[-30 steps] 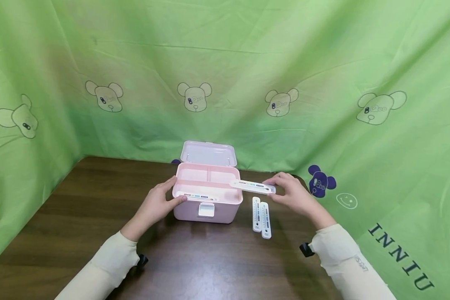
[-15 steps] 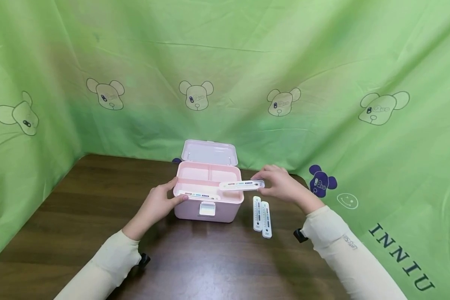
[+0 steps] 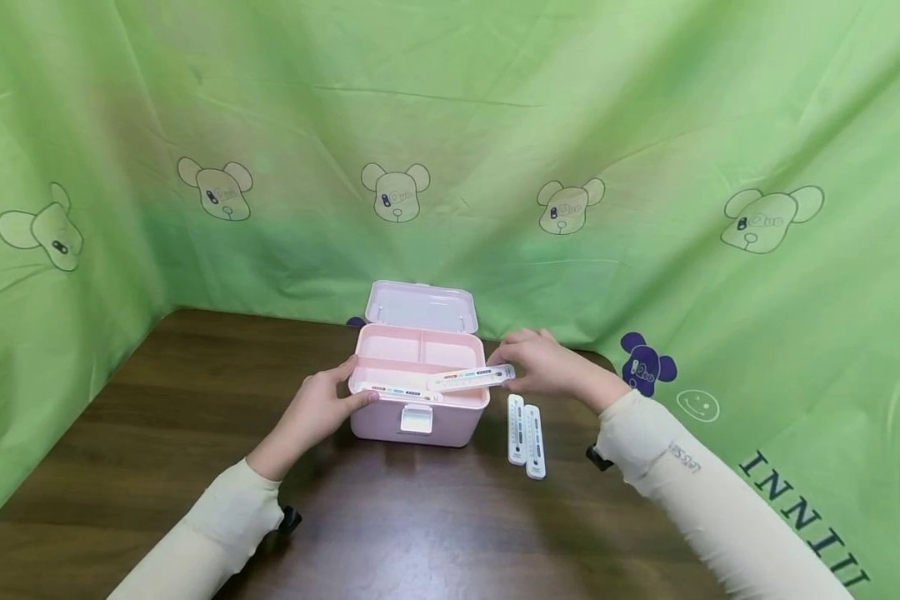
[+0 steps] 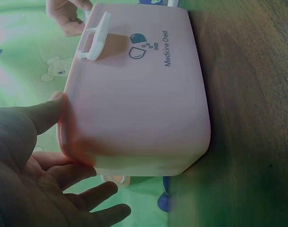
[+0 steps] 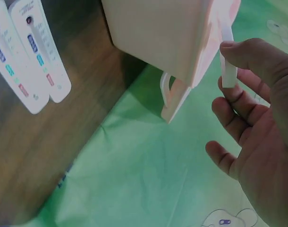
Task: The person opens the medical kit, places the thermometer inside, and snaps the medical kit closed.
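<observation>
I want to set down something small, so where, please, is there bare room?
The table is bare left of the left hand, and in front of the pink box between the sleeves. Crowded: the box's right side, with the right hand, its held strip and two lying strips.

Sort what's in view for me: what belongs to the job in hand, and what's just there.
Part of the job:
pink box, held at its corner by the left hand
held thermometer, pinched by the right hand
boxed thermometer, in the front compartment
loose thermometers beside the box, probably, since they look alike

Just there:
brown table
green cloth behind
</observation>
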Motion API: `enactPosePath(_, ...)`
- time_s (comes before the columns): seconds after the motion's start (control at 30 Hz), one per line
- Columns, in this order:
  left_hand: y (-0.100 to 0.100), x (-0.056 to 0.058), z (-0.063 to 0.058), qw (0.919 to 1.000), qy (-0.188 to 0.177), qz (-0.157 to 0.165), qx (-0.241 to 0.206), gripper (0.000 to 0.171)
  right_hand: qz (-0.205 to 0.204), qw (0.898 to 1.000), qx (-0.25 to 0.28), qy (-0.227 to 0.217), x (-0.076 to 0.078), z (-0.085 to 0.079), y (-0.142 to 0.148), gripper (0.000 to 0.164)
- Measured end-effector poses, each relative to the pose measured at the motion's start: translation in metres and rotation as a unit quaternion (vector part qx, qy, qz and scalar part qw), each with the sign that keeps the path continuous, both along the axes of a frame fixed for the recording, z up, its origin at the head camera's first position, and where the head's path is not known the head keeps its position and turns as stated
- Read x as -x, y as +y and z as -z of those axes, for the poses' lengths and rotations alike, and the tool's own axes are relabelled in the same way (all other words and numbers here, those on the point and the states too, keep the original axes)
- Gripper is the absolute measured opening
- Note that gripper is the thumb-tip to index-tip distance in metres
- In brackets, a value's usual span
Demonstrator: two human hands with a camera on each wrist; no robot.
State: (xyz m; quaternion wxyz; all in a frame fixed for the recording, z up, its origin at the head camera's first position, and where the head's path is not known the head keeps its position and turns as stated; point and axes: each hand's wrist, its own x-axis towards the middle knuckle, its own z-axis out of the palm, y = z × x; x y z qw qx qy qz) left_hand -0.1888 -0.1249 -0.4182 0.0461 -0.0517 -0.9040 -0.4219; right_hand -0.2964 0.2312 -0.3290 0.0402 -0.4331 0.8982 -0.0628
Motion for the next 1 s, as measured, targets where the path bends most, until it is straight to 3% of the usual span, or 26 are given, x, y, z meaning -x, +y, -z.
enactPosePath(0.37,0.003,0.000,-0.002,1.0000,-0.007,0.000,0.004,0.081,-0.064,0.996,-0.065,-0.017,0.010,-0.016,-0.011,0.039)
enactPosePath(0.73,0.000,-0.002,-0.001,0.9999,-0.014,-0.006,0.005,0.080,-0.099,0.993,-0.068,0.000,0.017,0.006,-0.037,0.038)
enactPosePath(1.0,0.000,-0.001,-0.002,0.9999,-0.011,-0.003,0.000,0.079,-0.116,0.991,-0.065,0.003,0.019,0.009,-0.049,0.039)
